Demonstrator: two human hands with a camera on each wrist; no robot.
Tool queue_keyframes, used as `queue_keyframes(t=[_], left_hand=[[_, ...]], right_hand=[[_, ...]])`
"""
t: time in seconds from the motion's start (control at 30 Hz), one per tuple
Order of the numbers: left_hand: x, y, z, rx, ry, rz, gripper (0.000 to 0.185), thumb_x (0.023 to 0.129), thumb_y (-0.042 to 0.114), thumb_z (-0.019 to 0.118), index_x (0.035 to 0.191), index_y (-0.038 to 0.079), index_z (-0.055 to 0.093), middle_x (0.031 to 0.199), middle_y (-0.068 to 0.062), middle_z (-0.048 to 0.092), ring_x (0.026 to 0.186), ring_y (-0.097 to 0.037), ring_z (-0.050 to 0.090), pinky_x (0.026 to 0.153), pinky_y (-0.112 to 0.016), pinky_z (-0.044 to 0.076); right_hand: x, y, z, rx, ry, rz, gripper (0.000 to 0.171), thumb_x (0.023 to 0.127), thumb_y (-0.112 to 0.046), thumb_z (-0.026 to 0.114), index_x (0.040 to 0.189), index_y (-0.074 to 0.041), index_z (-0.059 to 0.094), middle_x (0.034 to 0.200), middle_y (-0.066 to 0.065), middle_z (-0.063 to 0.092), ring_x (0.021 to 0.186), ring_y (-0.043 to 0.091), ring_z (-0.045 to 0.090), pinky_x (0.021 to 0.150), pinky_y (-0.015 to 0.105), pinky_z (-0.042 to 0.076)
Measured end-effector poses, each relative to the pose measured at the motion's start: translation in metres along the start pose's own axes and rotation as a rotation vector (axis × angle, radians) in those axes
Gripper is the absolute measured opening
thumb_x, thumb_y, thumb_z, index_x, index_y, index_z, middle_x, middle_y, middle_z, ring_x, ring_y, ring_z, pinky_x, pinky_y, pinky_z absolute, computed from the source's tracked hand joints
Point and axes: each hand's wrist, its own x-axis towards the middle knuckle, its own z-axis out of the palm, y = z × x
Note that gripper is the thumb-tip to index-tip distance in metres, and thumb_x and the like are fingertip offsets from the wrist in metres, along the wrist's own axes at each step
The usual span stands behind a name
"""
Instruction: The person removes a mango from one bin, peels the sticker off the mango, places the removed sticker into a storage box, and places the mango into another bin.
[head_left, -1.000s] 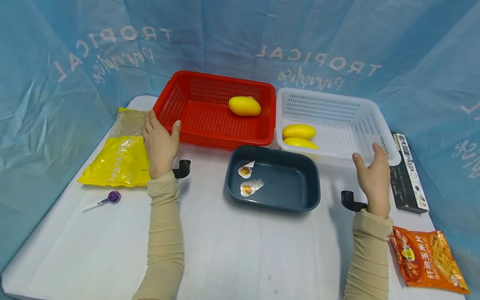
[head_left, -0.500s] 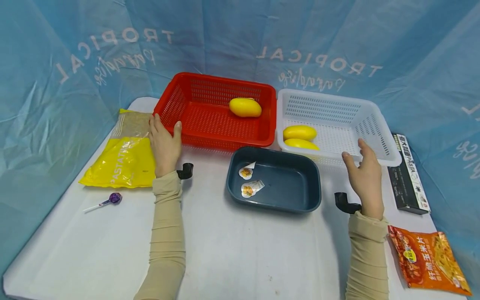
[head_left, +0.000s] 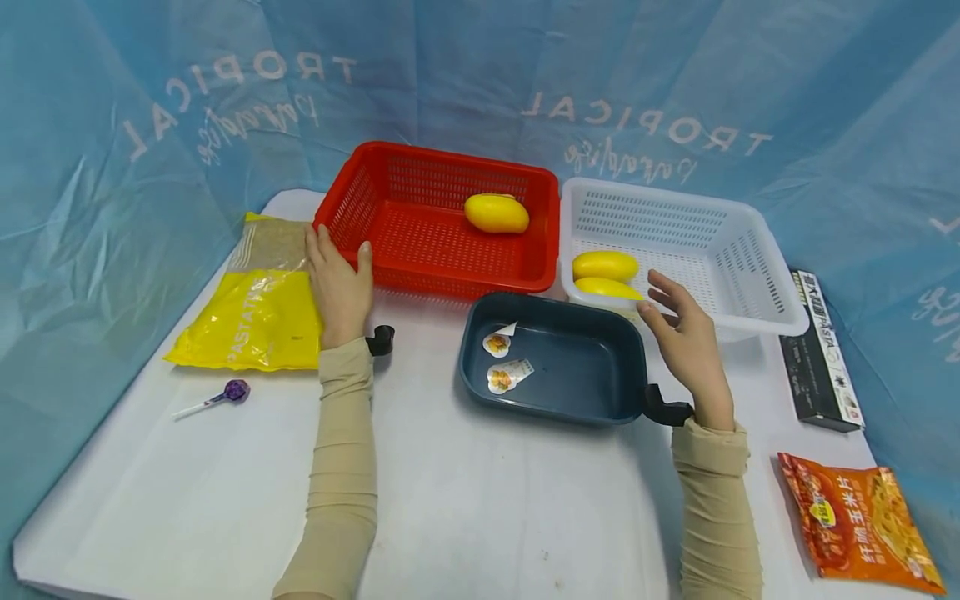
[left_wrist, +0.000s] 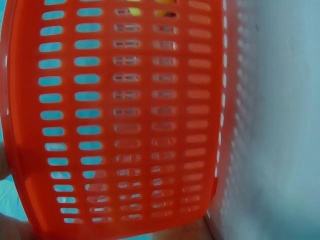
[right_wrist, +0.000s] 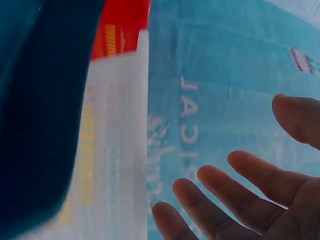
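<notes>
My left hand (head_left: 337, 283) rests with straight fingers against the front-left corner of the red basket (head_left: 457, 158), thumb on its front wall. The left wrist view is filled by the red basket's slotted wall (left_wrist: 125, 120). One yellow mango (head_left: 496, 213) lies inside it. My right hand (head_left: 678, 333) hovers open with spread fingers at the front-left corner of the white basket (head_left: 757, 250), just right of two yellow mangoes (head_left: 604, 266) lying in it, holding nothing. In the right wrist view the right hand (right_wrist: 240, 200) is open beside the white basket (right_wrist: 115, 150).
A dark blue tray (head_left: 570, 367) with two small sachets (head_left: 504, 377) sits before the baskets, under my right hand. A yellow pasta bag (head_left: 255, 308) and a purple lollipop (head_left: 225, 393) lie left. A black box (head_left: 823, 350) and an orange packet (head_left: 855, 525) lie right.
My right hand has moved left from the white basket's front-right corner to its front-left corner, near the mangoes. The left hand has stayed at the red basket's corner.
</notes>
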Motion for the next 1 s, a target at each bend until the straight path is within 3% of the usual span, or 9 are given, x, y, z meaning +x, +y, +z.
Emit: queue_keyframes(t=[0.2, 0.37, 0.77, 1.0], left_hand=[[0.000, 0.002, 0.003, -0.050, 0.029, 0.001, 0.076, 0.099, 0.039, 0.046, 0.155, 0.001, 0.010, 0.164, -0.014, 0.001, 0.150, -0.030, 0.016, 0.123, -0.037, 0.016], [0.000, 0.002, 0.004, -0.059, 0.027, -0.005, 0.077, 0.099, 0.038, 0.046, 0.154, -0.001, 0.008, 0.164, -0.014, 0.000, 0.149, -0.031, 0.018, 0.123, -0.037, 0.017], [0.001, 0.005, 0.005, 0.005, 0.027, -0.004, 0.076, 0.100, 0.039, 0.044, 0.154, -0.002, 0.008, 0.164, -0.016, 0.002, 0.152, -0.031, 0.008, 0.124, -0.039, 0.011], [0.000, 0.003, 0.004, 0.009, 0.034, -0.004, 0.076, 0.100, 0.039, 0.043, 0.154, 0.000, 0.009, 0.164, -0.015, 0.001, 0.151, -0.031, 0.013, 0.123, -0.039, 0.016]], right_hand=[[0.017, -0.014, 0.014, 0.079, -0.045, -0.064, 0.053, 0.099, -0.029, 0.054, 0.148, -0.011, 0.039, 0.151, 0.012, 0.043, 0.135, 0.036, 0.045, 0.105, 0.054, 0.042], [0.030, -0.027, 0.021, 0.082, -0.082, -0.082, 0.053, 0.099, -0.029, 0.054, 0.147, -0.012, 0.040, 0.150, 0.011, 0.044, 0.134, 0.035, 0.046, 0.106, 0.052, 0.042], [0.057, -0.056, 0.036, 0.071, -0.167, -0.108, 0.054, 0.098, -0.032, 0.055, 0.147, -0.013, 0.042, 0.150, 0.009, 0.045, 0.134, 0.031, 0.048, 0.107, 0.048, 0.043], [0.069, -0.074, 0.046, 0.086, -0.216, -0.126, 0.062, 0.097, -0.032, 0.057, 0.151, -0.014, 0.034, 0.151, 0.009, 0.043, 0.133, 0.029, 0.047, 0.106, 0.048, 0.044]])
